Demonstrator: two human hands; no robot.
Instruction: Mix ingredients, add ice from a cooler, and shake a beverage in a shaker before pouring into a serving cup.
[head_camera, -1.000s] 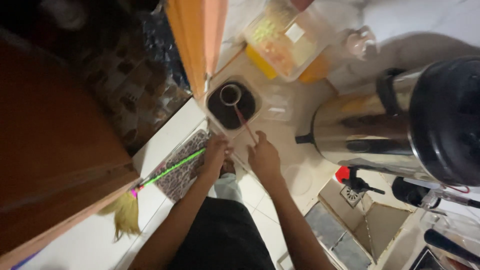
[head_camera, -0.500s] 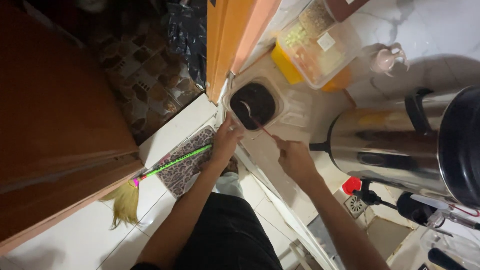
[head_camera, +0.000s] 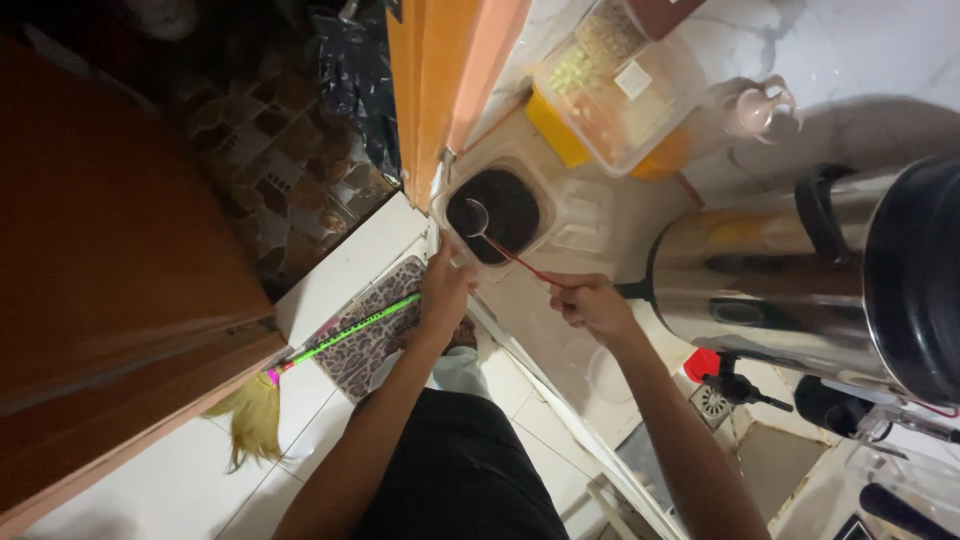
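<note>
**Tubs, one label and a dark bag**

At about twelve o'clock, a clear square plastic tub with dark contents (head_camera: 497, 212) sits on the pale tabletop (head_camera: 600, 330). Toward one o'clock lies a larger clear rectangular plastic box (head_camera: 620, 85) packed with pale green and beige contents, resting on a yellow base. A small white square label (head_camera: 633, 79) sits on its lid. At eleven o'clock, a crumpled dark plastic bag (head_camera: 355, 75) lies on the patterned floor.
</note>
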